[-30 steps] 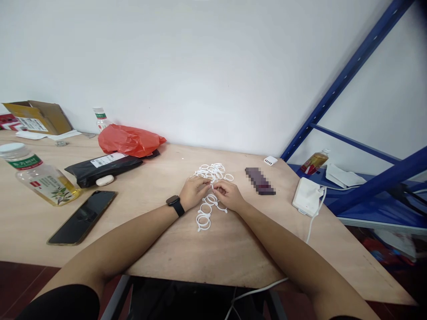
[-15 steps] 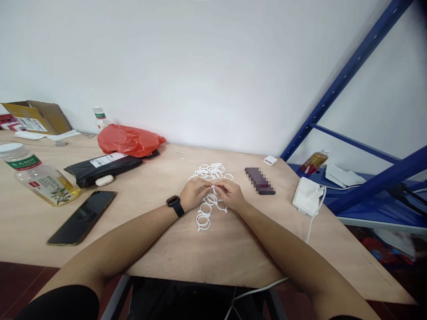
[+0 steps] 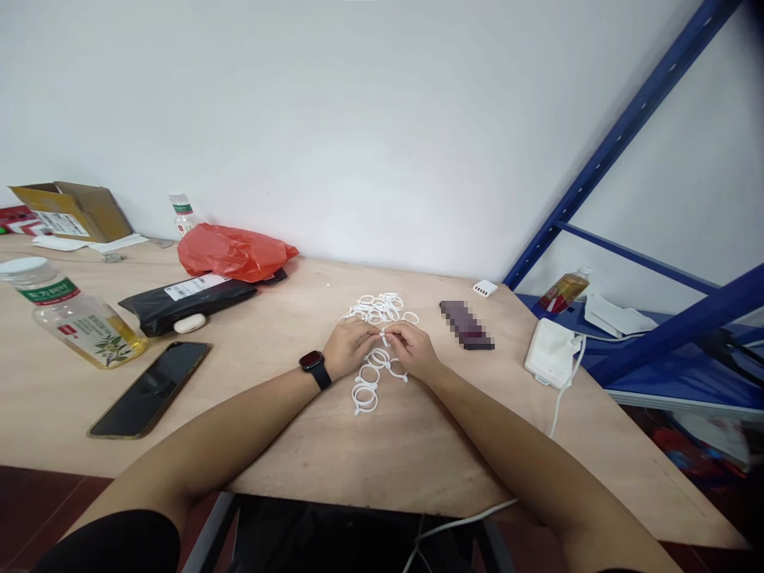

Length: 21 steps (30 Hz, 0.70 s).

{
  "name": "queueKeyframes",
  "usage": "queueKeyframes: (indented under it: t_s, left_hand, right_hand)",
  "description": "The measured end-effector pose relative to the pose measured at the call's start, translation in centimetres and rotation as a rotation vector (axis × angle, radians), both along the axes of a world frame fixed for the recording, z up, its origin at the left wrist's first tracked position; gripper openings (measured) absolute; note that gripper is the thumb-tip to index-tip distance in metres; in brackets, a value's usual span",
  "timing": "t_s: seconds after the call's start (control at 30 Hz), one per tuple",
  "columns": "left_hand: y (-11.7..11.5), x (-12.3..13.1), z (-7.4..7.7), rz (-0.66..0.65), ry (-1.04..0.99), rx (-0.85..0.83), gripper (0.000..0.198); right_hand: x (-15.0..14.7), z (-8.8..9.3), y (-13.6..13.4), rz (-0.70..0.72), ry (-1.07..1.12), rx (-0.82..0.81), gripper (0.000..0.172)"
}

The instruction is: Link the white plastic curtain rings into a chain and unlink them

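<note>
My left hand [image 3: 348,347], below which a black watch circles the wrist, is closed with its fingertips on a small white ring piece [image 3: 384,337]. My right hand [image 3: 414,350] pinches the same piece from the other side, and the fingertips of both hands nearly meet. Behind the hands lies a pile of white rings [image 3: 382,304]. Nearer to me, several more white rings [image 3: 365,395] lie in a loose row on the wooden table [image 3: 358,461]. Fingers hide much of the held piece.
At left are a phone [image 3: 149,390], a large bottle [image 3: 89,318], a white case [image 3: 189,323], a black package [image 3: 191,298] and a red bag [image 3: 239,251]. To the right lie a pixelated dark object [image 3: 465,325], a white charger [image 3: 485,287] and a corded white box [image 3: 550,354].
The whole view has shifted very slightly. Both hands stay together at the same place, with little visible movement.
</note>
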State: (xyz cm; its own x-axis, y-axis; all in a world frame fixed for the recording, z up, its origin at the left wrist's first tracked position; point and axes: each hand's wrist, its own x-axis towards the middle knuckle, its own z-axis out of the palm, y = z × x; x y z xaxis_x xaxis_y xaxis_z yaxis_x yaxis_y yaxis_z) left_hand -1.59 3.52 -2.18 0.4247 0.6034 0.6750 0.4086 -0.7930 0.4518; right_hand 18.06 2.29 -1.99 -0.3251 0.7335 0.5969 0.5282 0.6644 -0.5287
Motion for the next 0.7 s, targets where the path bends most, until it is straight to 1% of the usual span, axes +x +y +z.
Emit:
queueKeyframes:
  t_s: [0.07,0.13,0.17,0.27,0.37,0.47,0.57,0.7]
  left_hand:
    - [0.0,0.0,0.0,0.032,0.001,0.014,0.017]
    - [0.1,0.0,0.0,0.043,-0.001,0.029,0.017]
    - [0.1,0.0,0.0,0.041,-0.002,0.038,0.017]
    - [0.1,0.1,0.0,0.011,0.039,0.049,0.018]
    - [0.1,0.2,-0.2,-0.063,0.131,0.032,0.019]
    - [0.0,0.3,-0.3,-0.115,0.146,0.008,0.023]
    - [-0.1,0.4,-0.3,-0.106,0.099,-0.009,0.024]
    - [-0.1,0.4,-0.2,-0.043,0.021,-0.023,0.020]
  right_hand:
    - [0.4,-0.2,0.6,-0.080,0.058,-0.011,0.019]
    - [1.1,-0.4,1.3,-0.190,0.083,-0.027,0.020]
    - [1.5,-0.5,1.7,-0.235,0.063,-0.038,0.021]
    - [2.8,-0.8,2.8,-0.338,-0.094,-0.090,0.026]
    - [3.5,-1.2,3.4,-0.373,-0.245,-0.142,0.032]
    - [3.4,-1.5,3.4,-0.382,-0.352,-0.189,0.033]
    - [3.0,-1.5,3.1,-0.396,-0.403,-0.201,0.033]
    - [2.7,-1.3,2.8,-0.390,-0.441,-0.161,0.028]
